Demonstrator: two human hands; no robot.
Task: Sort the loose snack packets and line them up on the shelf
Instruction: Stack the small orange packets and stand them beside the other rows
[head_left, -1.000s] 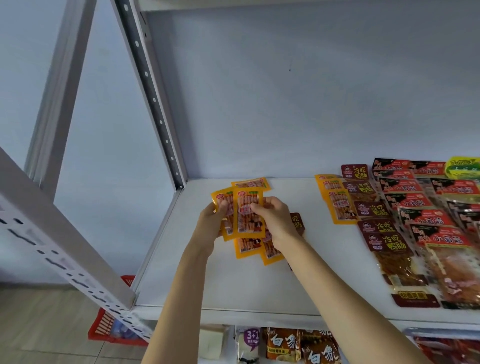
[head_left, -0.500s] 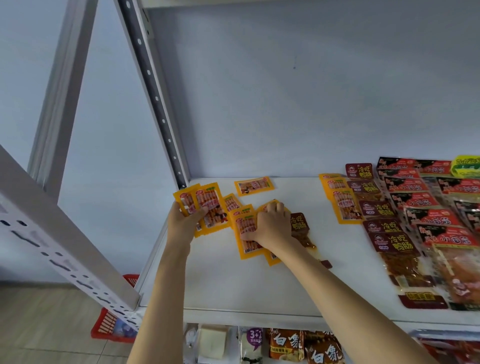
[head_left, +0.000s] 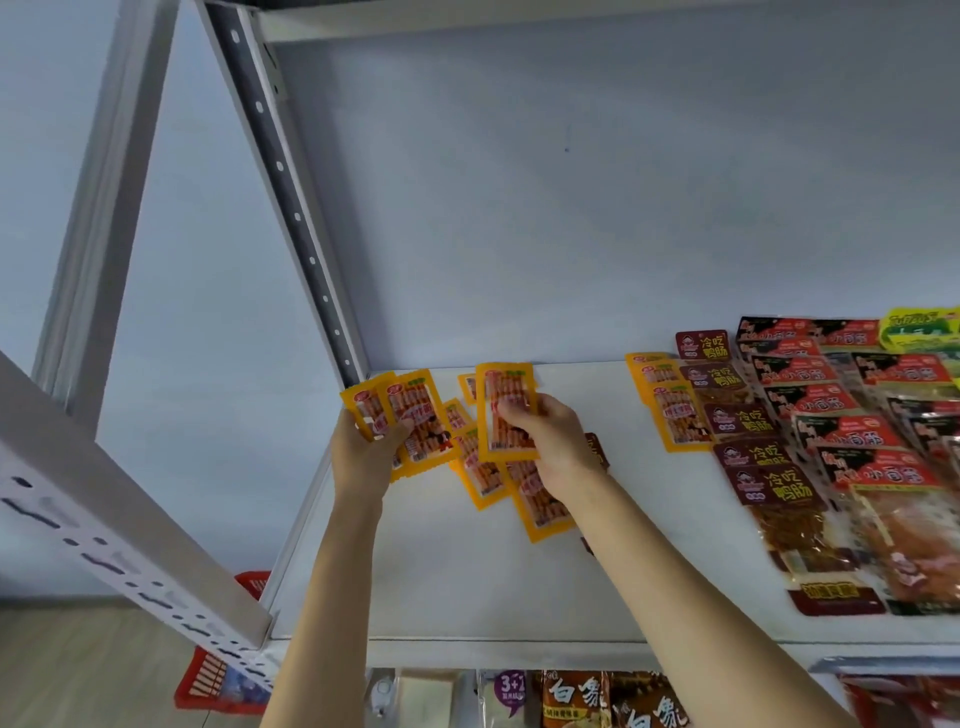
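Now orange packet (head_left: 506, 410) off shelf (head_left: 467, 571)

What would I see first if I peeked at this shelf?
Your eye lands on two hands in the middle, each holding bright orange snack packets: the left hand grips a small fan of them, and the right hand pinches one orange packet above a loose pile on the white shelf. To the right lie neat rows of dark brown packets and red packets.
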